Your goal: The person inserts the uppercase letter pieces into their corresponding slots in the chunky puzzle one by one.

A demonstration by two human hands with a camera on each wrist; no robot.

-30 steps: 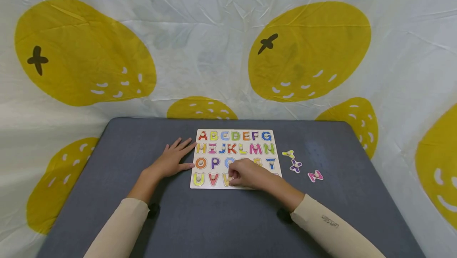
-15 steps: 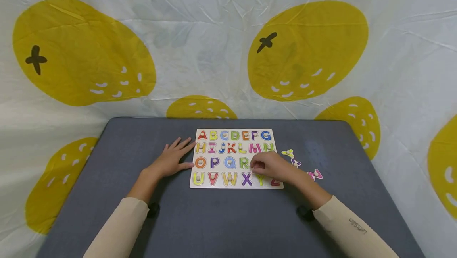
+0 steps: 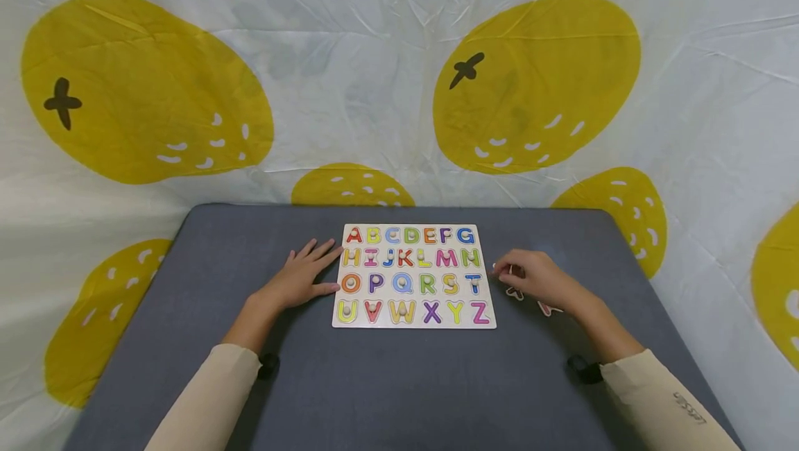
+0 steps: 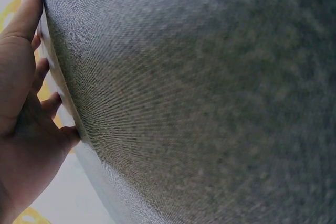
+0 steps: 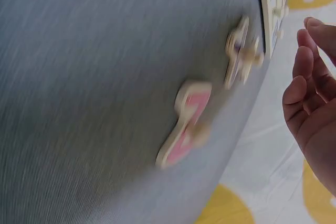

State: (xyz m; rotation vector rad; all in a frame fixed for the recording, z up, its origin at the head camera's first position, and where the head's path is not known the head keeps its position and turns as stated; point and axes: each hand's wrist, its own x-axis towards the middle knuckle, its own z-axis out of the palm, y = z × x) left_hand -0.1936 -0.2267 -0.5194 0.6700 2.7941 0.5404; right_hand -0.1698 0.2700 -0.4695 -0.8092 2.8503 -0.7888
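Note:
The wooden alphabet puzzle board (image 3: 408,298) lies on the dark table. Knobbed letters fill the A to W places, while X, Y and Z show as printed recesses without knobs. My left hand (image 3: 299,281) rests flat at the board's left edge, fingers spread, thumb and fingertips touching it. Right of the board, my right hand (image 3: 533,276) hovers with loosely bent fingers and nothing visible between them. It hides most of the yellow Y piece. Below that hand lie the purple X piece (image 3: 514,293) and, farther right, the pink Z piece (image 5: 197,103).
The grey cloth-covered table (image 3: 406,388) extends around the board. Behind it hangs a white curtain (image 3: 349,90) with large yellow fruit prints. A black strap (image 3: 583,370) circles the right wrist.
My right hand has moved from the W on the board, rightward over the board, to the loose letters beside it. W now sits in its place. My left hand has stayed still.

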